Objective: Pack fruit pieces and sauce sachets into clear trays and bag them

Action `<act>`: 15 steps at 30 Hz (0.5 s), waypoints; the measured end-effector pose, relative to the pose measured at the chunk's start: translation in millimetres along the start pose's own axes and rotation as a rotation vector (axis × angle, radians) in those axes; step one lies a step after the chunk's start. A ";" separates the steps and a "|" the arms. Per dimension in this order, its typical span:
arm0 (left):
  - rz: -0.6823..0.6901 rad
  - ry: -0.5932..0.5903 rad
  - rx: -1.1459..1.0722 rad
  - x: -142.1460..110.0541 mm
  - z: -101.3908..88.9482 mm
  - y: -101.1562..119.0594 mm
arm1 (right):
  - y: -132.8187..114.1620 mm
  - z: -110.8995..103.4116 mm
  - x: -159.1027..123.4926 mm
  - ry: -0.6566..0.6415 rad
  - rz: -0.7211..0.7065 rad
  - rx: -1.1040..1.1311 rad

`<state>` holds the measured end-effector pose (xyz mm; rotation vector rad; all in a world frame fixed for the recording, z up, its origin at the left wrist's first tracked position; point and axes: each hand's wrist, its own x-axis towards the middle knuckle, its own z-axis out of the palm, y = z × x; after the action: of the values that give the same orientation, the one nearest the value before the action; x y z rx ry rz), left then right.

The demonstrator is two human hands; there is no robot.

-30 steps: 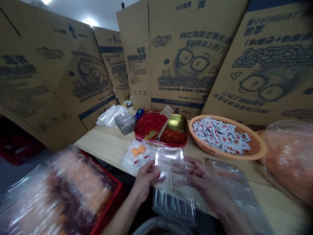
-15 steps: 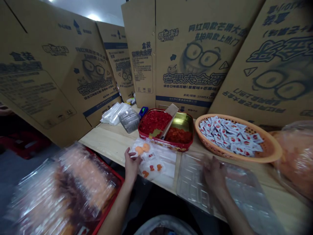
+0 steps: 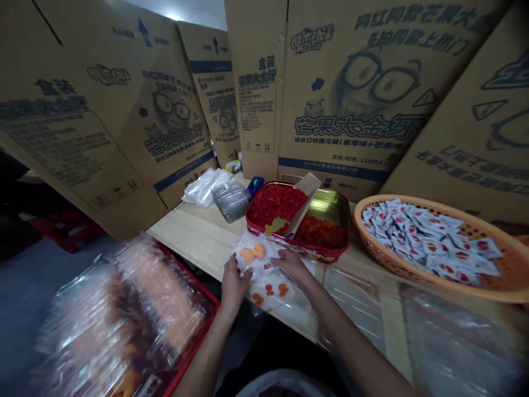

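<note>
My left hand [image 3: 235, 284] and my right hand [image 3: 292, 266] both grip a clear plastic pack [image 3: 268, 281] lying on the wooden table [image 3: 194, 237] at its front edge. Orange and red candy pieces show through the plastic. Just beyond my right hand stands a red-rimmed metal tray [image 3: 314, 255] holding diced red pieces [image 3: 275, 205] and darker orange-red pieces [image 3: 320, 232], parted by a cardboard strip [image 3: 303, 205].
An orange woven basket [image 3: 397, 264] of small sachets [image 3: 430, 242] stands to the right, beside stacked clear plastic trays [image 3: 355, 300]. Wrapped packs [image 3: 124, 298] fill a red crate [image 3: 202, 311] at left. Flat cartons [image 3: 363, 82] line the back.
My right hand has moved left from the clear trays onto the pack beside my left hand. The whole scene has shifted right and looks closer in view.
</note>
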<state>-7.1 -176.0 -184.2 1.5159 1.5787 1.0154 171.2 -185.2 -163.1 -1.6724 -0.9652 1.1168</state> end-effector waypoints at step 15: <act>-0.291 -0.186 -0.773 -22.3 -10.9 41.5 | -19.3 -26.1 -49.2 -0.200 0.239 0.724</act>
<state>2.6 -198.9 -142.7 0.7942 1.0443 1.0984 179.0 -230.7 -126.5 -1.1057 -0.3890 1.5816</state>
